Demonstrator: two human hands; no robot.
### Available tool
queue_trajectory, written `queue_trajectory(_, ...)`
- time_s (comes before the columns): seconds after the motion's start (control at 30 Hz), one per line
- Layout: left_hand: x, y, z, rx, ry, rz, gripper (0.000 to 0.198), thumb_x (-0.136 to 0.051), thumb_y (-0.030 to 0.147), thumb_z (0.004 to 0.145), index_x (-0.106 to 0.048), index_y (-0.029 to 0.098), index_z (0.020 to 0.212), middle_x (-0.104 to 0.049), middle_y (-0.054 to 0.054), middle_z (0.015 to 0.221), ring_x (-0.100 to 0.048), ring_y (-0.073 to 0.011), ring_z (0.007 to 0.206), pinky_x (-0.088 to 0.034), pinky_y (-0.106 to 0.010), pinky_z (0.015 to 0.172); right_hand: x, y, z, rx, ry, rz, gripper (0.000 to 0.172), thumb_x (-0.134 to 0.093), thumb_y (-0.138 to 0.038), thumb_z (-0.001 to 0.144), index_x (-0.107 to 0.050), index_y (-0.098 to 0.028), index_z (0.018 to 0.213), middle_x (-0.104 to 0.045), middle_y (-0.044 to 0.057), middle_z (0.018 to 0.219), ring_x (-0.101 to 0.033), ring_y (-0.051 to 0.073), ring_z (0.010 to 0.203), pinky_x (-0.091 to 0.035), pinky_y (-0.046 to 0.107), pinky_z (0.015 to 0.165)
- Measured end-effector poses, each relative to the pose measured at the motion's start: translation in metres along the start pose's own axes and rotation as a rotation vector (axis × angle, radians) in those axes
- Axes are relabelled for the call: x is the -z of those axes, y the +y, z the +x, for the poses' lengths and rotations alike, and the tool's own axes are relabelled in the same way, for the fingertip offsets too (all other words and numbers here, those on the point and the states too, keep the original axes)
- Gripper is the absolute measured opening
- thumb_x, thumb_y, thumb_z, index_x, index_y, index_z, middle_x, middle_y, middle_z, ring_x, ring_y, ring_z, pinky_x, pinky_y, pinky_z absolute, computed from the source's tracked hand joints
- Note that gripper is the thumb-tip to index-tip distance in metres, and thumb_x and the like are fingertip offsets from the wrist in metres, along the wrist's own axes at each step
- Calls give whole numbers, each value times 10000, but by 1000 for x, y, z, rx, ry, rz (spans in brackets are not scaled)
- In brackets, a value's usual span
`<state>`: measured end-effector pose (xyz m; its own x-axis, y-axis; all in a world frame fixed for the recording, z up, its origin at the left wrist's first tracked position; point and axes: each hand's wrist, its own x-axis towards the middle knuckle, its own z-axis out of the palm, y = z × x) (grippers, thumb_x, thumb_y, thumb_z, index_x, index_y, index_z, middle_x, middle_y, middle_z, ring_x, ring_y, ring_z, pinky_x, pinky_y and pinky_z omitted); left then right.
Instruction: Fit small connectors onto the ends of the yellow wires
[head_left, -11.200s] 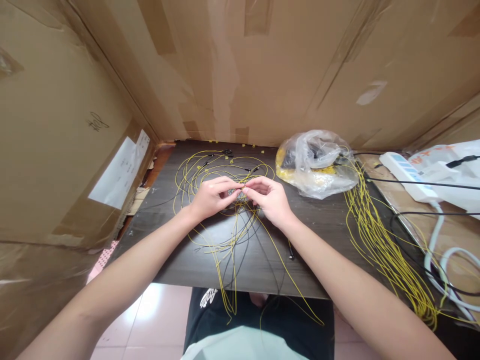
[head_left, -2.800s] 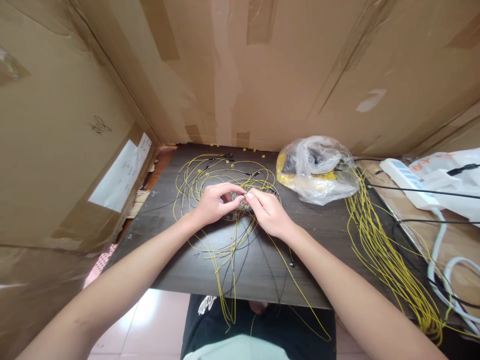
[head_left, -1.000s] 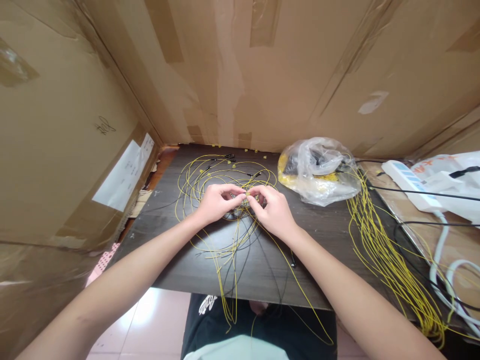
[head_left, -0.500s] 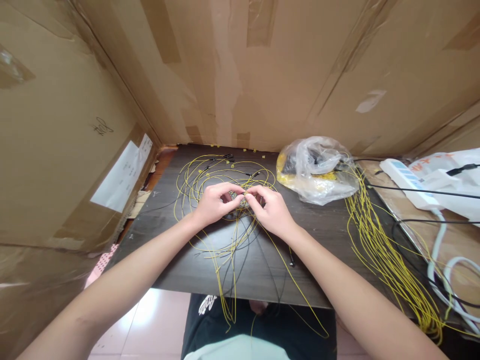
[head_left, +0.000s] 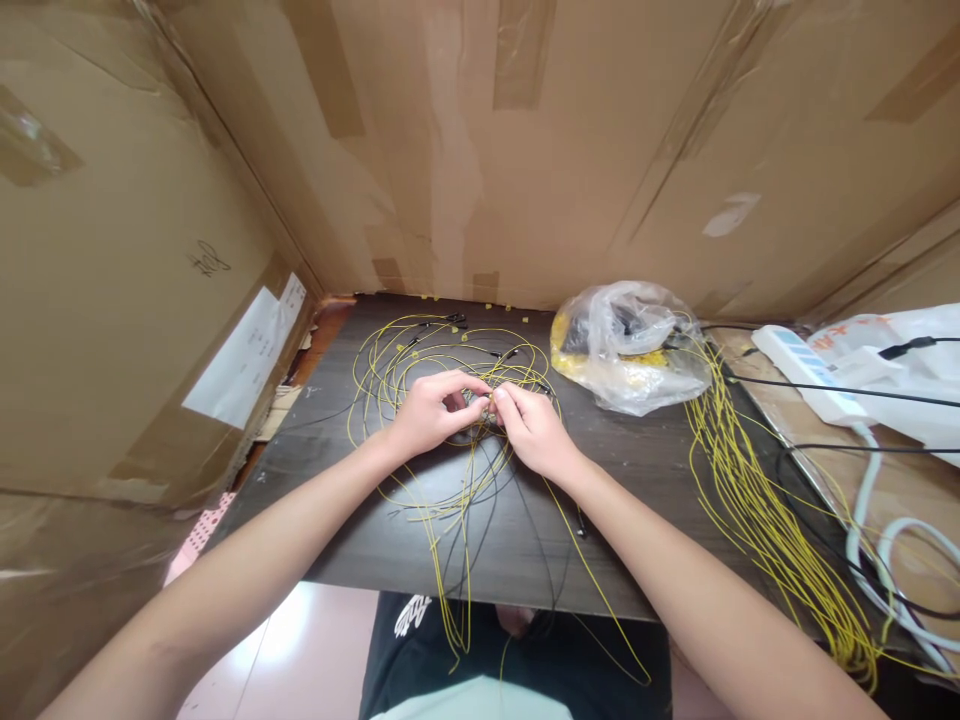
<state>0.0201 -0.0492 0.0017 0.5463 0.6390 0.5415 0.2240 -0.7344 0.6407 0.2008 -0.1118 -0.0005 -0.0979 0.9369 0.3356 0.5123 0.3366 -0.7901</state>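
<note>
Mid-work, by the look of it: the small yellowish piece point(head_left: 492, 397), too tiny to identify, is between both hands and not set down. Loose thin yellow wires with some black ones point(head_left: 466, 490) lie in loops around it on the dark wood-grain surface point(head_left: 337, 550), some hanging over the near edge. Can't tell which are finished. The thick bundle of yellow wires point(head_left: 765, 520) along the right edge is out of both hands, so probably not being handled now. Small yellow bits point(head_left: 463, 338) lie scattered toward the far edge; clear crumpled plastic bag point(head_left: 630, 350) with dark and yellow contents sits near the far right corner.

Pose: forearms come in from the near side, converging just beyond the surface's middle. Left hand point(head_left: 435, 412) pinches with thumb and index finger, a gap behind the tips. Right hand point(head_left: 536, 430) grips from the other side, thumb on top, other fingers curled under. Fingertips nearly touch; exact contact partly hidden.
</note>
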Motion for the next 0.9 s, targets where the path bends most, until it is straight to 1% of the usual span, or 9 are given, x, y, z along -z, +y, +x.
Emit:
queue_trajectory(0.13,0,0,0,-1,-11,-14,122,-684,205,890,-779,175,960,-741,-15,786,-590,-69,542,-485,-185,556,-2,1,0,12,23,-12,339,-363,-362,1030,-444,-228,729,-523,-4,654,-496,153,605,-359,281,632)
queue_trajectory(0.27,1,2,-1,31,-23,14,109,-687,197,868,-754,166,947,-725,-7,782,-584,-68,538,-493,-190,572,-4,2,-1,10,11,-8,349,-354,-358,1038,-448,-224,730,-524,-3,661,-496,152,610,-357,284,626)
queue_trajectory(0.37,1,3,0,47,-11,22,95,-680,199,861,-729,161,935,-708,2,764,-581,-69,531,-489,-191,564,-2,1,-1,36,35,-57,331,-352,-351,1048,-497,-217,783,-588,26,754,-555,174,701,-387,297,681)
queue_trajectory(0.47,1,3,0,62,2,13,91,-674,208,872,-716,160,937,-707,5,757,-584,-70,524,-484,-193,559,2,0,-2,72,56,-101,240,-387,-338,1041,-557,-212,927,-653,61,919,-606,201,837,-417,313,760)
queue_trajectory(0.53,0,3,0,71,-4,-1,90,-671,211,882,-715,159,942,-711,4,760,-585,-67,515,-476,-191,549,3,0,-2,83,50,-105,202,-406,-328,1031,-553,-212,955,-658,63,932,-611,204,841,-422,314,761)
queue_trajectory(0.6,0,3,0,66,-11,-6,91,-667,209,892,-718,157,946,-709,4,759,-583,-64,509,-471,-187,542,4,0,-2,87,42,-100,193,-404,-319,1025,-534,-214,929,-645,56,894,-602,200,805,-418,311,739)
queue_trajectory(0.7,0,3,-1,5,-11,24,100,-669,212,902,-725,158,964,-704,1,766,-578,-64,517,-481,-190,558,2,0,-2,75,36,-84,207,-384,-314,1027,-510,-218,893,-622,45,851,-585,192,771,-408,307,720)
queue_trajectory(0.83,3,1,-1,-136,-17,116,124,-636,220,936,-728,161,995,-713,-18,819,-588,-72,556,-499,-202,594,0,0,-2,56,11,-39,255,-341,-326,1043,-479,-224,855,-577,25,787,-554,177,714,-391,300,694)
queue_trajectory(0.9,4,1,-1,-186,-20,159,139,-615,222,951,-728,163,1007,-714,-22,828,-591,-77,570,-499,-207,602,-1,0,-1,48,-3,-16,277,-326,-335,1047,-452,-229,824,-546,12,748,-530,169,676,-377,296,671)
